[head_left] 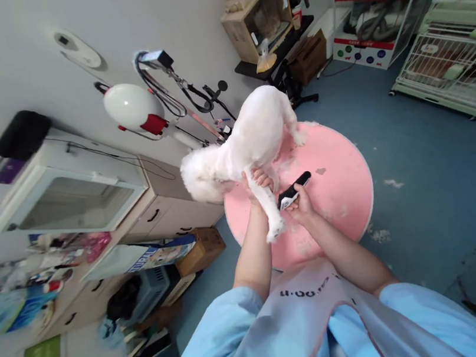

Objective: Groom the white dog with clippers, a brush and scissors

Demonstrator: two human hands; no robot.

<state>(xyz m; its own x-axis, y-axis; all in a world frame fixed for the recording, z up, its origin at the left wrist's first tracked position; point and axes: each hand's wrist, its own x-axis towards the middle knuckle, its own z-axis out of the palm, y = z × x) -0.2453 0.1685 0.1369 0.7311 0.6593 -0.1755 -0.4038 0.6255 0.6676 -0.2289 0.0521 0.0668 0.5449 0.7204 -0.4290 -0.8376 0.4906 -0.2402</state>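
A white, close-trimmed dog (252, 128) stands on a round pink table (344, 168), its head toward the left. My left hand (258, 182) is closed around the upper part of one front leg, which stretches down toward me with the paw hanging near my forearm. In my right hand (301, 206) I grip a black and white hair clipper (294, 190). The clipper's front end is close beside the held leg; whether it touches the fur I cannot tell. Loose tufts of white hair lie on the pink surface.
Behind the dog are a white lamp-like device (133, 104) and a wall arm with looped cords (158, 60). Drawers (158, 214) and a cardboard box (202, 251) stand at left. A wire cage (452, 57) is at the right. Hair clumps lie on the blue floor (414, 158).
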